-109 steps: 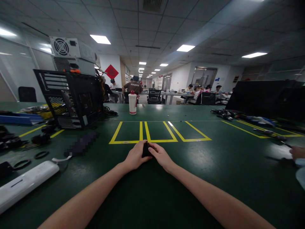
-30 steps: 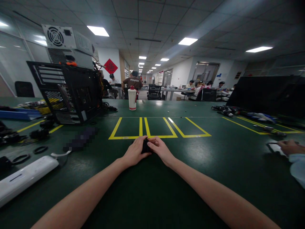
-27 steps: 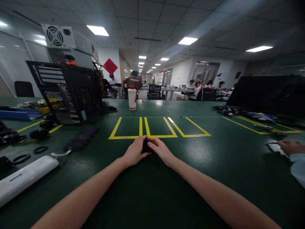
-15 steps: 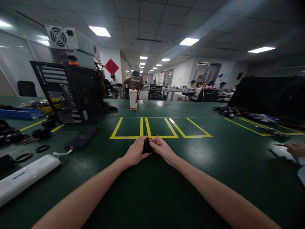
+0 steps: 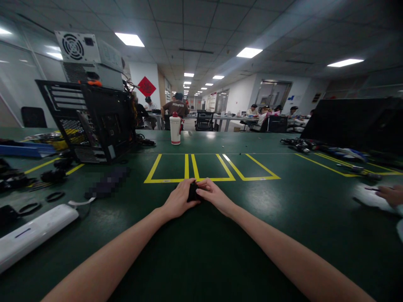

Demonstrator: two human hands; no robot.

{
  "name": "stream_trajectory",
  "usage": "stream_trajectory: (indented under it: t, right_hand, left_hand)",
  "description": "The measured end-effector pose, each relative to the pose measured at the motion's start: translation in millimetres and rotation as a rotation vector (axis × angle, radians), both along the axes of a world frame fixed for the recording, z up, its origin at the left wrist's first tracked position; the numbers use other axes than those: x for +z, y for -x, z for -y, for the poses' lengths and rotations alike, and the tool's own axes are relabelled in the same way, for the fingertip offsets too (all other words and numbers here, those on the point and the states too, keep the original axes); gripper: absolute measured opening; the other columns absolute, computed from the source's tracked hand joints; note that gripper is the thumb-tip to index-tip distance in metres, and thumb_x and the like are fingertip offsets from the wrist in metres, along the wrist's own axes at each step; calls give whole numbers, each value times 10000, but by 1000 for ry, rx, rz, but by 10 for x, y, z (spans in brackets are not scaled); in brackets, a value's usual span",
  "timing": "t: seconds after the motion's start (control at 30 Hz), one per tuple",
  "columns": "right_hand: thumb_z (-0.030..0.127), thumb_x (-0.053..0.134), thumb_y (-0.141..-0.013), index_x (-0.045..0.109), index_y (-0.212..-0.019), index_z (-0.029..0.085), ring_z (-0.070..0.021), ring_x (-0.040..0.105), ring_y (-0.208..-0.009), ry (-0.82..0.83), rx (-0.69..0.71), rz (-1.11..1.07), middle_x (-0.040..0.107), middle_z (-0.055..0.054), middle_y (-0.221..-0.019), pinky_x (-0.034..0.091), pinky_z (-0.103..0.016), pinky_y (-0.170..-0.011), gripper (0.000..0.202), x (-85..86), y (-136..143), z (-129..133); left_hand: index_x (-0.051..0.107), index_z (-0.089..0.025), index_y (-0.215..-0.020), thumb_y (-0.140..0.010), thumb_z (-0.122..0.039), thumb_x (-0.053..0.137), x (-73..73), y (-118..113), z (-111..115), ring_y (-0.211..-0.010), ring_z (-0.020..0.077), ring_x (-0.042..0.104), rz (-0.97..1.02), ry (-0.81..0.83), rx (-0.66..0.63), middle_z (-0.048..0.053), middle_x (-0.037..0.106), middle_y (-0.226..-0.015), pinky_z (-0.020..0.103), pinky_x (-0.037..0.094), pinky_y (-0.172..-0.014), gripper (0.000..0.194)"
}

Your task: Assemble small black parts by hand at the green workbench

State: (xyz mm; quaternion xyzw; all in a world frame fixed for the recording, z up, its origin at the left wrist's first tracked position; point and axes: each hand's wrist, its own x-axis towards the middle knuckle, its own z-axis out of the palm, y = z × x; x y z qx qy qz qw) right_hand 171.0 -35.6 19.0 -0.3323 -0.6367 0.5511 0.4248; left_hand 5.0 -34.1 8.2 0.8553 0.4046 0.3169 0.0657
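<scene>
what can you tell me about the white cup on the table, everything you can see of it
The white cup is tall, smooth-looking and slightly narrower toward the base, with a red top, a red strap down its right side and red markings near the bottom, too small to read. Whether it is plastic or coated metal can't be told. It stands upright on the green table, beyond the yellow tape, right of the black computer case and apart from it. No hand touches it.

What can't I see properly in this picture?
All in the head view:
Small black object: mostly hidden by the left hand and right hand.
Dark oblong thing: blurred into squares.
White device: cut off by the left edge.
Co-worker's hand: cut off by the right edge.
</scene>
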Motion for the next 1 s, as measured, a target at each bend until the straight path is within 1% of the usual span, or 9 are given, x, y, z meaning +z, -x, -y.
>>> stream_trajectory:
  t: [0.07, 0.2, 0.3, 0.43, 0.6, 0.73, 0.83, 0.93, 1.0]
  right_hand:
    - [336, 548, -692, 500, -872, 212, -154, 503, -917, -15, -43, 10, 538, -14, -922, 382, -354, -836, 223, -18, 15, -12]
    - [336, 530, -707, 496, -933, 206, -159, 494, -937, -12, -67, 35, 533, -30, -960, 368, -362, -853, 263, -58, 33, -53]
    - [313, 538, -705, 495, -942, 202, -161, 496, -944, -8, -29, 41, 521, -33, -996, 372, -360, -851, 265, -47, 15, -54]
    - [274, 593, -662, 487, -919, 219, -158, 506, -940, -16, 42, 3, 509, -16, -995, 386, -350, -841, 284, 3, -20, -10]
    - [345, 545, -695, 509, -878, 212, -157, 491, -943, -49, -40, 37, 519, -19, -958, 373, -355, -847, 229, 4, -2, -8]
    - [338, 557, -686, 503, -927, 192, -157, 489, -942, -22, -62, 37, 523, -34, -979, 366, -355, -858, 287, -46, 20, -73]
    - [296, 584, -668, 500, -932, 182, -161, 501, -935, 1, -3, 23, 523, -39, -995, 366, -361, -862, 300, -51, 8, -94]
    - [231, 626, -630, 488, -911, 205, -160, 502, -954, -8, 74, -23, 509, -17, -1001, 377, -346, -858, 315, -22, -13, -68]
    - [231, 620, -637, 486, -897, 213, -152, 502, -950, -24, 58, -24, 506, -8, -982, 377, -338, -858, 293, -3, -17, -44]
  left_hand:
    - [257, -209, -1165, -676, -319, 592, 3, 1, 3, -1070, 234, 410, -3, -10, -2, 74, 410, -1144, 415, 362, -896, 603]
    - [257, -197, -1167, -676, -324, 593, 10, 0, 7, -1073, 235, 409, -8, -21, 2, 81, 410, -1144, 410, 359, -906, 609]
    - [256, -201, -1171, -685, -330, 583, 26, 1, 18, -1075, 236, 411, -11, -7, -2, 79, 410, -1146, 411, 366, -902, 600]
    - [261, -207, -1169, -692, -330, 574, 48, 7, 35, -1061, 238, 426, -13, 12, -4, 75, 414, -1140, 417, 381, -888, 584]
    - [257, -204, -1173, -687, -325, 583, 39, 9, 31, -1075, 231, 410, -10, 2, -6, 75, 409, -1148, 406, 371, -901, 598]
    - [253, -191, -1177, -682, -326, 590, 10, 9, 8, -1067, 228, 410, -12, -15, -8, 79, 410, -1144, 396, 365, -903, 614]
    - [260, -188, -1172, -671, -330, 602, -6, 11, -6, -1062, 230, 408, -10, -23, -3, 79, 413, -1137, 394, 362, -903, 623]
    - [258, -201, -1173, -678, -329, 594, -8, 14, -11, -1052, 227, 414, -2, -23, -13, 73, 413, -1132, 396, 371, -890, 612]
    - [258, -204, -1173, -681, -329, 590, -4, 15, -10, -1050, 226, 416, -2, -20, -19, 73, 412, -1133, 396, 373, -886, 607]
